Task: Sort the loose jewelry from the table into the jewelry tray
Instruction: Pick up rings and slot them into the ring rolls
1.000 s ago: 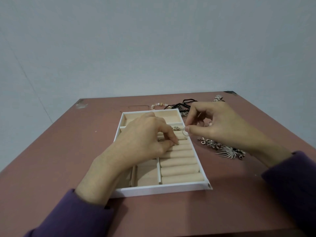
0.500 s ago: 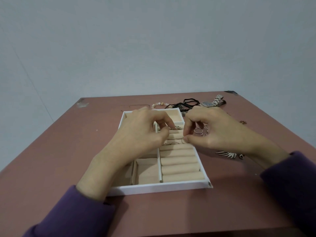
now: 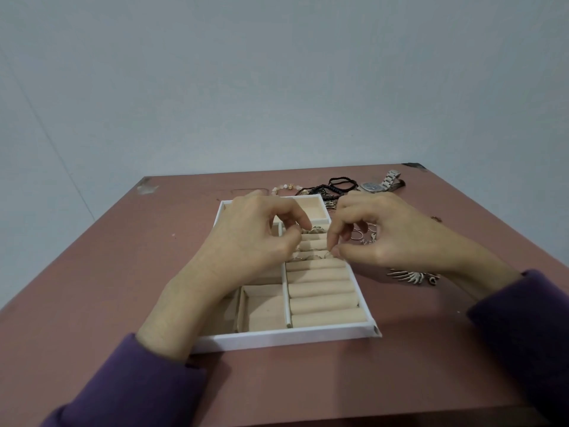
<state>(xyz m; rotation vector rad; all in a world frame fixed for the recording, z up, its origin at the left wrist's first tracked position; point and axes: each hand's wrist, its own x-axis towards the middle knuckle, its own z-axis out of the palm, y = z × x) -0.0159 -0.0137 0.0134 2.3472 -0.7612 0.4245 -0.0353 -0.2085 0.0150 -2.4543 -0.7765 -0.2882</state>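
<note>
On the desk (image 3: 92,272), the left hand (image 3: 255,241) was held over the far half of the jewelry tray (image 3: 277,339). Its fingers (image 3: 292,212) were curled down toward the ring rolls, and it could not be told whether anything was gripped by them. Behind the tray a beaded bracelet (image 3: 284,188) was left lying on the desk.

A few seated rings (image 3: 308,257) were lodged between the upper rolls, and one more (image 3: 315,230) was set a little farther back. Just right of them, at the end of the same slot, a pinched ring (image 3: 328,255) was clamped between the thumb and forefinger of the right hand (image 3: 385,238). It was judged to be in the act of being pressed in.

Farther right, outside the tray, black cord bracelets (image 3: 338,184), several loose rings (image 3: 363,232), a watch (image 3: 378,184) and a silver winged piece (image 3: 412,277) were seen on the desk.

The task was therefore judged to be at an early stage. Only some rings had been placed, the rest of the rings were to be seated, and the bracelets, watch and winged piece were yet to be put in.
</note>
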